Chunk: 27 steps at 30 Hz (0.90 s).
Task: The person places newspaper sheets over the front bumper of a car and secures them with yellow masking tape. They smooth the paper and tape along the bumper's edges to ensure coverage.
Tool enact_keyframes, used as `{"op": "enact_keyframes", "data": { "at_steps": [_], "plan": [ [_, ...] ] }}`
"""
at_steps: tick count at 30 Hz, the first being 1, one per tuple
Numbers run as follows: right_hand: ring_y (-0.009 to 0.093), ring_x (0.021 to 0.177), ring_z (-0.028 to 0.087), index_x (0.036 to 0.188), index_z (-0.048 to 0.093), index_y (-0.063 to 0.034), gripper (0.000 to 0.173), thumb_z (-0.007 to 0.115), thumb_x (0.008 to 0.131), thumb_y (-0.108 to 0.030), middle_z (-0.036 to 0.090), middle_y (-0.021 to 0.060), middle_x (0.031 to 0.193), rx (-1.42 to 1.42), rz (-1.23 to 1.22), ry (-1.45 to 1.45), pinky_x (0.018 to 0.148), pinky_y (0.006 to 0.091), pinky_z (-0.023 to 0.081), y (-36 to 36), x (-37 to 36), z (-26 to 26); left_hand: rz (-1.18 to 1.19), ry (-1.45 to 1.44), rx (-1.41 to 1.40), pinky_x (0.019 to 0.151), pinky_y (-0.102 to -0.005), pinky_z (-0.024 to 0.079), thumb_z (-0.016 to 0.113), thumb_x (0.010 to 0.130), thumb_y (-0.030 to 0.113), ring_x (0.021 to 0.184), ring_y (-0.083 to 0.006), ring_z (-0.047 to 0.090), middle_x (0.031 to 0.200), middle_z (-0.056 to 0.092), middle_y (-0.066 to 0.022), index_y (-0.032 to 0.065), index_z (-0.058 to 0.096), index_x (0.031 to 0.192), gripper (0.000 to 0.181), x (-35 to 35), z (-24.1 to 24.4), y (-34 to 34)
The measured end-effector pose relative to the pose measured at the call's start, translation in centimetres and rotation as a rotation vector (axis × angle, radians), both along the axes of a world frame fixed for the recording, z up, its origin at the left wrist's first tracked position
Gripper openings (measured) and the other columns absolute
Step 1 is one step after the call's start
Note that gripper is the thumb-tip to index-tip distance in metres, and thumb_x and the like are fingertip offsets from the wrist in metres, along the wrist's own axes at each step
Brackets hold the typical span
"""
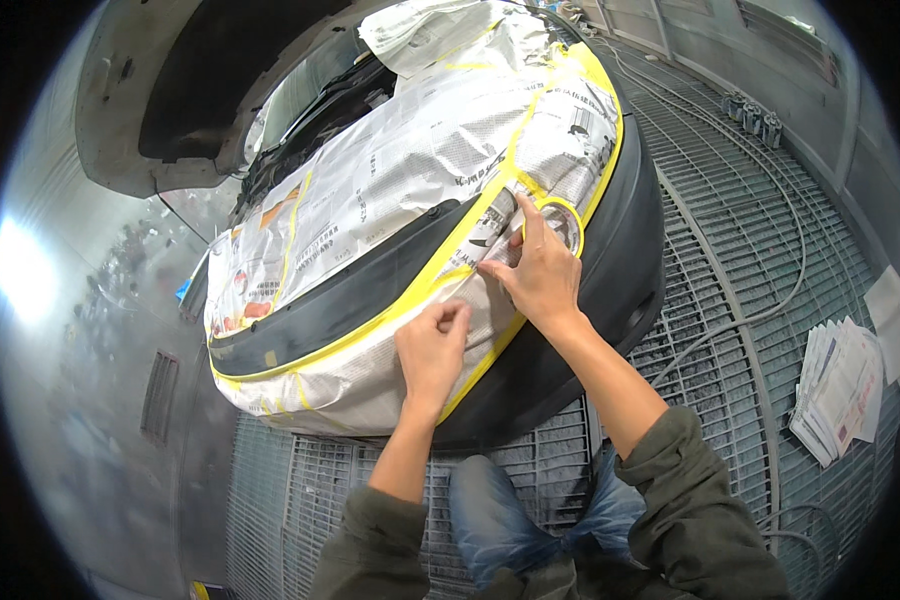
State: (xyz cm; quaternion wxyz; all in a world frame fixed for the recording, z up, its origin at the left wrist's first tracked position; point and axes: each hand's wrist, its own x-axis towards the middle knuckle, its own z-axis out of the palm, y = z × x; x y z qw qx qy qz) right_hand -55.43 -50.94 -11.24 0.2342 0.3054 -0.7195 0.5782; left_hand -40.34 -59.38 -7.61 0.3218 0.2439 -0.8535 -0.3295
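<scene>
My right hand (546, 281) has a roll of yellow masking tape (579, 225) hooked on its fingers. Its thumb and forefinger are spread over newspaper sheeting (487, 229) on the front of a car. Lower and to the left, my left hand (431, 349) is curled, thumb against forefinger, beside the lower newspaper sheet (356, 379); whether anything thin is pinched there is hidden. Yellow tape (420, 289) runs along the paper's edge beside a dark trim strip (345, 296). The dark bumper (615, 225) shows bare below and to the right of the paper.
The raised hood (112, 97) overhangs the upper left. Underfoot is metal floor grating (701, 300), crossed by a pale hose (802, 255). A stack of printed paper (840, 390) lies at the right, and metal cups (754, 118) stand by the wall.
</scene>
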Motion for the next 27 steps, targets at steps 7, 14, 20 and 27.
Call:
{"op": "enact_keyframes", "data": {
  "at_steps": [7, 14, 20, 27],
  "plan": [
    [0.028, 0.053, 0.063, 0.142, 0.059, -0.0131, 0.053, 0.065, 0.09, -0.02, 0.065, 0.0093, 0.066, 0.067, 0.188, 0.165, 0.053, 0.0399, 0.05, 3.8, 2.3, -0.3, -0.055, 0.1, 0.318, 0.072, -0.0253, 0.06, 0.072, 0.095, 0.009, 0.079, -0.0142, 0.075, 0.087, 0.076, -0.0128, -0.0084, 0.072, 0.106, 0.021, -0.6, -0.2, -1.7],
    [0.038, 0.065, 0.068, 0.154, 0.032, -0.0057, 0.074, 0.061, 0.087, -0.016, 0.067, 0.0149, 0.071, 0.32, 0.499, 0.27, 0.06, 0.0473, 0.053, 6.3, 4.9, 1.0, -0.419, 0.018, 0.551, 0.088, -0.0271, 0.057, 0.081, 0.085, 0.002, 0.094, -0.015, 0.071, 0.105, 0.073, -0.0109, -0.0062, 0.067, 0.118, 0.036, 2.1, 1.3, -0.9],
    [0.036, 0.062, 0.068, 0.138, 0.05, -0.0061, 0.051, 0.062, 0.09, -0.019, 0.066, 0.0151, 0.067, 0.293, 0.605, 0.441, 0.058, 0.0455, 0.053, 6.5, 4.4, 1.4, -0.432, 0.017, 0.423, 0.075, -0.0254, 0.056, 0.079, 0.087, 0.005, 0.08, -0.0114, 0.071, 0.087, 0.077, -0.0083, -0.0047, 0.075, 0.094, 0.013, 2.9, 0.4, -1.6],
    [0.03, 0.056, 0.069, 0.094, 0.063, -0.0105, 0.01, 0.063, 0.094, -0.021, 0.065, 0.0083, 0.06, 0.564, 0.122, 0.503, 0.052, 0.0419, 0.052, 6.2, 0.2, 1.7, 0.011, 0.18, -0.015, 0.063, -0.0222, 0.053, 0.079, 0.09, 0.011, 0.066, -0.0075, 0.068, 0.075, 0.075, -0.007, -0.0038, 0.076, 0.091, 0.015, 1.9, -1.0, -1.7]
  ]
}}
